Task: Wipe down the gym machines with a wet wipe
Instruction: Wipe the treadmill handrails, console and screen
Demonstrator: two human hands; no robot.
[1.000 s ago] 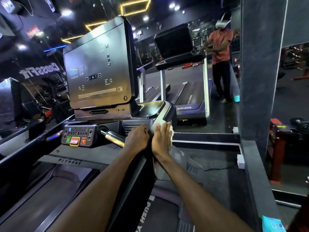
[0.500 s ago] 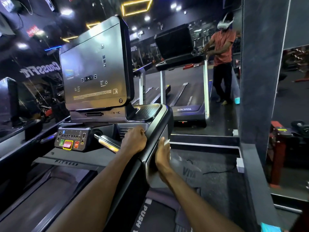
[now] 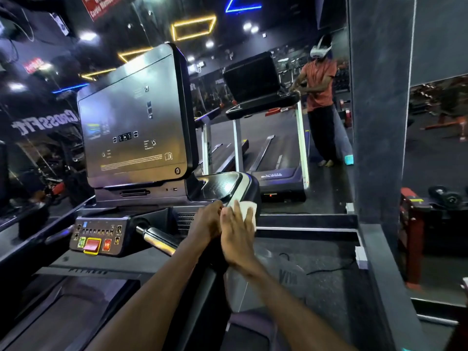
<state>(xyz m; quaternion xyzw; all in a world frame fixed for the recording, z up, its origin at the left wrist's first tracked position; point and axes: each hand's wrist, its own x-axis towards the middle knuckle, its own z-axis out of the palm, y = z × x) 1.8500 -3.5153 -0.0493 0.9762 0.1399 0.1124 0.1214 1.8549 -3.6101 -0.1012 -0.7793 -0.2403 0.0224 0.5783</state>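
Observation:
A black treadmill stands in front of me, with a big dark console screen (image 3: 134, 127) and a silver-edged right side rail (image 3: 243, 184). My right hand (image 3: 236, 236) lies flat with straight fingers on the outer face of that rail and presses a white wet wipe (image 3: 247, 211) against it. The wipe shows past my fingertips. My left hand (image 3: 207, 221) grips the rail's top edge right beside the right hand, fingers curled over it.
A control panel (image 3: 97, 236) with red and green buttons and a chrome handlebar (image 3: 157, 239) sit left of my hands. Ahead hangs a wall mirror that reflects a treadmill and a person (image 3: 320, 97) in an orange shirt. A dark pillar (image 3: 377, 110) rises at right.
My right hand has slid back up the rail's side with the wipe, from lower down half a second ago. The left hand has stayed on the rail's edge.

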